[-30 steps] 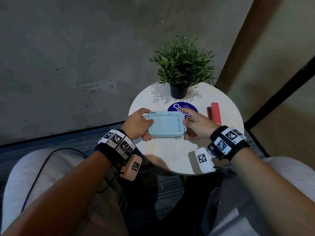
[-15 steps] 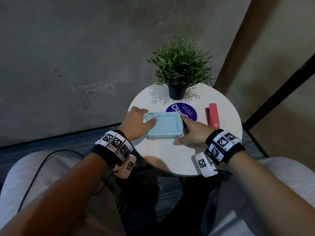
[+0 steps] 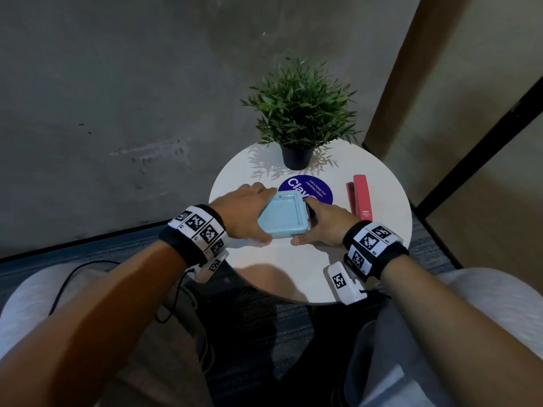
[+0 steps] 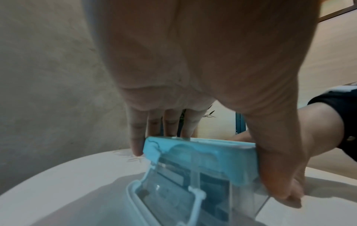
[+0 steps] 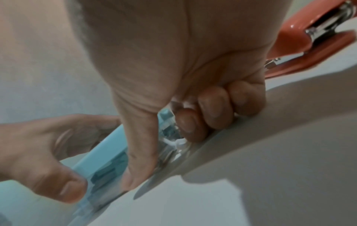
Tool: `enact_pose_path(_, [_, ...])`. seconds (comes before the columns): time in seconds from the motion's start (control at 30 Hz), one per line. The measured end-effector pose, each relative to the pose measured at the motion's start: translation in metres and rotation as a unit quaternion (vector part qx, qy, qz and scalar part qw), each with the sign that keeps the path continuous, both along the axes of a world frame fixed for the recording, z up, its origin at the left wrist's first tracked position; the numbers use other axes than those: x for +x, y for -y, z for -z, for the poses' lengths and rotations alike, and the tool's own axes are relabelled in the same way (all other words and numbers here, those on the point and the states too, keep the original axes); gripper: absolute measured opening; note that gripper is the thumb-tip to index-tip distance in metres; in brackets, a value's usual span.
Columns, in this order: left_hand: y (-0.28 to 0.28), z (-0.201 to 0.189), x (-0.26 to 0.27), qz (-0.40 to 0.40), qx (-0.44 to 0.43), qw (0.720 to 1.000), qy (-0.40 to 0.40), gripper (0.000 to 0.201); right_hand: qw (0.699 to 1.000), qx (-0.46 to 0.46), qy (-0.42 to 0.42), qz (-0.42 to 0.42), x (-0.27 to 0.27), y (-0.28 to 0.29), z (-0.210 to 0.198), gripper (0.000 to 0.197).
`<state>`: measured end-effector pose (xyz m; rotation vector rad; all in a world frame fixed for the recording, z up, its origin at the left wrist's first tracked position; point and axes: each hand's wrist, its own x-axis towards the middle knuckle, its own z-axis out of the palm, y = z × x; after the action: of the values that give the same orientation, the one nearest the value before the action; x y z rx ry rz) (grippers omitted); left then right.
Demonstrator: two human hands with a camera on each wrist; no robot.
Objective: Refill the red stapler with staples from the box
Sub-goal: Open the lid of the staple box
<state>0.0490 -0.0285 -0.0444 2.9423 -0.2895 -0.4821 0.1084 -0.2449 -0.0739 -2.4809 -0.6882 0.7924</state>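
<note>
Pale-blue lid on clear plastic box (image 3: 283,217), rounded corners; both hands grasp it, left hand (image 3: 244,208) & right hand (image 3: 324,223).

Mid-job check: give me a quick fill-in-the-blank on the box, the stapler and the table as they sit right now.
1. The left hand and right hand hold the box by its light ____ lid.
2. The red stapler lies on the round table, to the ____ of the box.
3. Behind the purple sticker stands a potted ____.
4. Neither hand touches the ____.

Missing words: blue; right; plant; stapler
</note>
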Motion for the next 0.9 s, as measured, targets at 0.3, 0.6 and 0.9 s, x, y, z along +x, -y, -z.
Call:
enact_pose_path(0.3, [-0.004, -0.002, 0.002, 0.000, -0.014, 1.000, 0.008, 0.090, 1.000, 0.001, 0.001, 0.008, 0.004, -0.001, 0.000, 0.095])
enact_pose_path(0.6, [-0.012, -0.014, 0.006, -0.029, -0.082, 0.996, -0.018, 0.092, 1.000, 0.001, 0.000, 0.007, 0.002, -0.002, 0.000, 0.097])
enact_pose_path(0.9, [-0.040, -0.027, 0.032, -0.120, -0.145, 0.982, -0.020, 0.105, 0.999, -0.031, 0.009, -0.001, -0.004, 0.000, -0.009, 0.097])
